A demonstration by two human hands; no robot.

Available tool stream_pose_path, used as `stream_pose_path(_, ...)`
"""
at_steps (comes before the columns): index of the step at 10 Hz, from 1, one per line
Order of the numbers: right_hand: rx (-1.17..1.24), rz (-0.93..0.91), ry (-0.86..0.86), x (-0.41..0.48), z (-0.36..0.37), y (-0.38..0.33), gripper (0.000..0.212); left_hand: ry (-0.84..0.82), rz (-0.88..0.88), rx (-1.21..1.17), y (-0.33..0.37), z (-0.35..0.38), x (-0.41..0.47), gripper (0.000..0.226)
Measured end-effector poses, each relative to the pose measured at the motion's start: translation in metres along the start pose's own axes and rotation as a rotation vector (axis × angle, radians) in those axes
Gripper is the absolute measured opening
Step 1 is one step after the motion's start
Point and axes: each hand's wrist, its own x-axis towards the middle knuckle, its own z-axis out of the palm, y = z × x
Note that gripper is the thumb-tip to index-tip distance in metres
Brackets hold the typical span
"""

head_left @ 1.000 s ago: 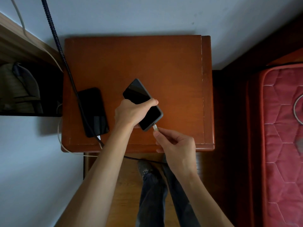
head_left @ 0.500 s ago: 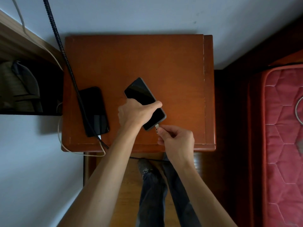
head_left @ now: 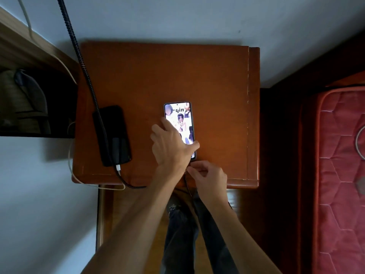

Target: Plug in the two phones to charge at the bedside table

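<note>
My left hand [head_left: 171, 144] lies spread on the lit phone [head_left: 178, 113] near the table's [head_left: 217, 86] front edge. My right hand [head_left: 209, 176] pinches the cable [head_left: 187, 186], seemingly at the port.

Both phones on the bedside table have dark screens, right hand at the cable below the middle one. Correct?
No. Head view: the middle phone screen is lit; only the left phone is dark. Right hand is at the cable, as stated.

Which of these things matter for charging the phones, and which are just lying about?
In the job: lit phone, dark phone, black cable, white cable, bedside table, left hand, right hand.
Lying about: mattress, wooden shelf.
</note>
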Motion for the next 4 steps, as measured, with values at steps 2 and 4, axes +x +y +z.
stream_pose_path(2, 0.026, -0.023, 0.014, 0.005, -0.008, -0.006, 0.009, -0.013, -0.011, 0.032, 0.0, -0.001, -0.004, 0.114)
stream_pose_path(4, 0.021, -0.071, 0.031, 0.001, -0.034, -0.05, 0.014, -0.057, 0.009, -0.044, -0.006, -0.043, -0.019, 0.083)
